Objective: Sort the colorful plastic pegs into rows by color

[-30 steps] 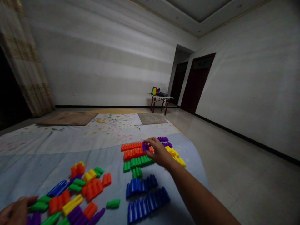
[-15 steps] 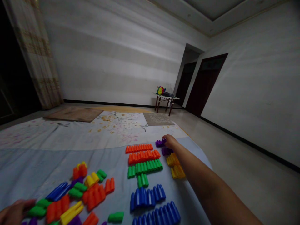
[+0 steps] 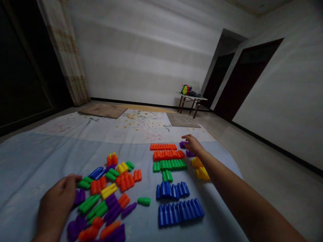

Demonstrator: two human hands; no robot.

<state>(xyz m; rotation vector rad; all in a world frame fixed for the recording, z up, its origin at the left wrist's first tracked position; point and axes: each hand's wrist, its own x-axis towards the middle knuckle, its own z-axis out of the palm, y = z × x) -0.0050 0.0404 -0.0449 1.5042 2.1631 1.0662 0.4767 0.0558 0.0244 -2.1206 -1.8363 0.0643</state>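
My left hand (image 3: pixel 58 201) rests at the left side of a loose pile of bullet-shaped plastic blocks, its fingers stretched towards a green block (image 3: pixel 85 182) and a purple block (image 3: pixel 79 196). Nothing shows in its grip. At the far right of the sorted blocks, my right hand (image 3: pixel 193 145) hovers at the purple blocks (image 3: pixel 183 145), partly covering them. Its fingers reach out to the left, apart and without a visible block. Orange rows (image 3: pixel 168 154), a green row (image 3: pixel 173 164) and blue rows (image 3: pixel 180 212) lie beside it. Yellow blocks (image 3: pixel 202 173) sit under my right forearm.
Blocks lie on a light blue and floral sheet (image 3: pixel 141 134). A single green block (image 3: pixel 144 201) sits between pile and rows. Farther off are a brown board (image 3: pixel 102 110), a beige mat (image 3: pixel 183 120) and a small table (image 3: pixel 193 96) bearing a colourful bag (image 3: pixel 186 89).
The view has shifted, so the blocks appear higher and farther right. More of my left hand and the pile now shows. My right hand's fingers look more stretched out over the purple blocks.
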